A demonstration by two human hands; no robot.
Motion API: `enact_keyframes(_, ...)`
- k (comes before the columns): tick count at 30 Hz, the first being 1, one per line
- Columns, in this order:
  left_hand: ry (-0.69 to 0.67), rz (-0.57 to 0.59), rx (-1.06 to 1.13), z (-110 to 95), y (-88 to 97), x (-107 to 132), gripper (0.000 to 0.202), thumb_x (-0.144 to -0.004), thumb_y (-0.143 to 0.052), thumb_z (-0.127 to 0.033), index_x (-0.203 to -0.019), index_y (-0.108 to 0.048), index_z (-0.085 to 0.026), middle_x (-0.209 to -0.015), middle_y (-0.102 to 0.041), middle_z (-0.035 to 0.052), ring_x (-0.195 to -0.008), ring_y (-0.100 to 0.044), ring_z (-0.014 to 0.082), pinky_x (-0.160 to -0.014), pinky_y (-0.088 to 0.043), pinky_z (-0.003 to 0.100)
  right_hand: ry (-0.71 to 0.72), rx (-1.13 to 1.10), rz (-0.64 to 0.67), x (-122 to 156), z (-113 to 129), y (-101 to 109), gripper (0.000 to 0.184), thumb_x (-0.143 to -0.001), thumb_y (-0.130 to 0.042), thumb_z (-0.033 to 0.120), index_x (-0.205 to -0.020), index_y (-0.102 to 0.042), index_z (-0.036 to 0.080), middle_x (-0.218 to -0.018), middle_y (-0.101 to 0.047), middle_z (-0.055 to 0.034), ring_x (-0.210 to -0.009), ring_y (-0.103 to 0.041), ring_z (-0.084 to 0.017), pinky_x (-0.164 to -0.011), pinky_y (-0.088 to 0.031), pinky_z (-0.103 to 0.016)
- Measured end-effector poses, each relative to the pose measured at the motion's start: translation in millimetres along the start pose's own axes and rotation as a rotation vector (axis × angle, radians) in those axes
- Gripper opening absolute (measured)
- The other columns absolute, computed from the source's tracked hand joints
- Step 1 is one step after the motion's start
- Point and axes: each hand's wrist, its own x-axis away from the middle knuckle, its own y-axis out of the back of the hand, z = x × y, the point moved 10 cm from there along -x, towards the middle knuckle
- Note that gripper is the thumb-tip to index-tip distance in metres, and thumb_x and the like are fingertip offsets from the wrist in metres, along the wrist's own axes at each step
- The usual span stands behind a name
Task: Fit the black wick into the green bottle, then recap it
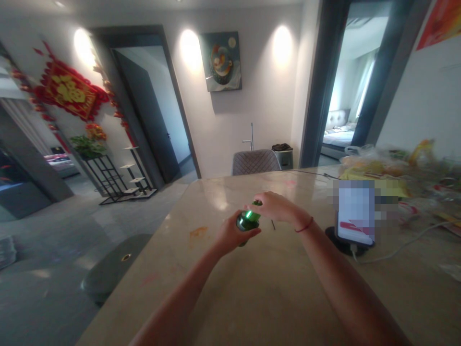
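Green bottle [248, 222] in left hand [234, 235]

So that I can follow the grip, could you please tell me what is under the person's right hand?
The right hand covers the upper end of a green glass bottle, so any cap there cannot be seen.

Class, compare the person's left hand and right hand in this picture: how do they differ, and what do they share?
The left hand curls around the body of the green glass bottle, while the right hand lies across its top. The right wrist wears a red cord; the left wrist shows none. Both hands are bare and touch the same bottle.
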Motion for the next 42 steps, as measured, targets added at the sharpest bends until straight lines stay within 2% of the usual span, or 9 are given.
enact_keyframes(4,-0.009,0.082,-0.001,-12.8,6.0,-0.3,0.056,-0.056,-0.070,-0.050,-0.100,-0.059,-0.017,-0.080,-0.065,0.0031,-0.074,-0.057,0.0167,-0.069,-0.045,0.028,0.089,-0.119,-0.041,0.3,1.9,6.9,0.051,-0.078,-0.042,0.060,-0.065,-0.060,0.014,-0.059,-0.057,-0.0032,-0.053,-0.046,-0.011,-0.049,-0.026,-0.023)
enact_keyframes(12,0.034,0.060,-0.057,-33.2,35.8,1.4,0.048,-0.059,-0.065,-0.054,-0.089,-0.059,-0.017,-0.070,-0.060,0.0000,-0.062,-0.052,0.0130,-0.056,-0.040,0.023,0.206,-0.373,-0.208,8.2,26.0,35.1,0.039,-0.083,-0.043,0.049,-0.082,-0.060,0.013,-0.064,-0.056,-0.0009,-0.056,-0.047,-0.009,-0.053,-0.030,-0.022)
enact_keyframes(16,0.037,0.007,-0.118,-37.0,47.1,3.4,0.052,-0.056,-0.066,-0.055,-0.092,-0.059,-0.018,-0.073,-0.062,0.0012,-0.063,-0.053,0.0139,-0.057,-0.039,0.024,0.255,-0.393,-0.210,10.2,32.6,37.1,0.035,-0.085,-0.044,0.045,-0.088,-0.060,0.014,-0.071,-0.060,-0.0024,-0.061,-0.051,-0.010,-0.057,-0.034,-0.022)
enact_keyframes(20,0.082,-0.053,-0.252,-33.7,54.8,5.4,0.057,-0.052,-0.066,-0.059,-0.094,-0.059,-0.020,-0.070,-0.062,0.0014,-0.061,-0.054,0.0153,-0.054,-0.037,0.024,0.306,-0.417,-0.143,10.4,32.6,30.9,0.032,-0.085,-0.045,0.041,-0.093,-0.061,0.014,-0.078,-0.062,-0.0034,-0.068,-0.055,-0.012,-0.062,-0.040,-0.023)
enact_keyframes(27,0.055,0.000,-0.209,-37.4,47.2,6.5,0.056,-0.054,-0.066,-0.058,-0.095,-0.060,-0.020,-0.070,-0.062,0.0004,-0.062,-0.054,0.0145,-0.055,-0.037,0.023,0.411,-0.651,0.018,16.4,31.7,26.7,0.034,-0.079,-0.056,0.032,-0.110,-0.057,0.017,-0.106,-0.062,-0.0066,-0.092,-0.058,-0.016,-0.083,-0.046,-0.029)
enact_keyframes(31,0.041,0.030,-0.174,-41.7,41.8,8.4,0.055,-0.054,-0.066,-0.056,-0.094,-0.060,-0.019,-0.070,-0.062,0.0003,-0.063,-0.053,0.0145,-0.056,-0.038,0.023,0.382,-0.714,0.033,18.3,27.1,33.1,0.040,-0.082,-0.050,0.041,-0.113,-0.055,0.016,-0.108,-0.061,-0.0084,-0.095,-0.058,-0.016,-0.081,-0.046,-0.028)
enact_keyframes(35,0.046,0.073,-0.191,-43.2,35.5,10.3,0.054,-0.054,-0.066,-0.058,-0.090,-0.060,-0.019,-0.071,-0.062,0.0005,-0.063,-0.053,0.0148,-0.056,-0.038,0.023,0.251,-0.591,-0.042,13.7,13.7,34.6,0.047,-0.083,-0.041,0.052,-0.099,-0.061,0.013,-0.093,-0.064,-0.0080,-0.080,-0.059,-0.015,-0.066,-0.046,-0.025)
enact_keyframes(39,0.033,0.073,-0.193,-43.9,34.4,10.8,0.055,-0.053,-0.066,-0.058,-0.091,-0.060,-0.018,-0.072,-0.062,0.0008,-0.064,-0.053,0.0148,-0.055,-0.037,0.023,0.195,-0.451,0.002,14.2,10.6,26.0,0.042,-0.080,-0.048,0.050,-0.087,-0.064,0.012,-0.069,-0.062,-0.0039,-0.059,-0.056,-0.012,-0.055,-0.042,-0.024)
enact_keyframes(42,0.026,0.070,-0.186,-43.8,34.8,10.4,0.054,-0.054,-0.065,-0.058,-0.090,-0.060,-0.018,-0.070,-0.061,0.0000,-0.063,-0.053,0.0143,-0.054,-0.036,0.023,0.248,-0.480,-0.017,20.3,14.6,31.4,0.033,-0.077,-0.057,0.038,-0.098,-0.060,0.014,-0.081,-0.064,-0.0050,-0.069,-0.058,-0.013,-0.064,-0.046,-0.025)
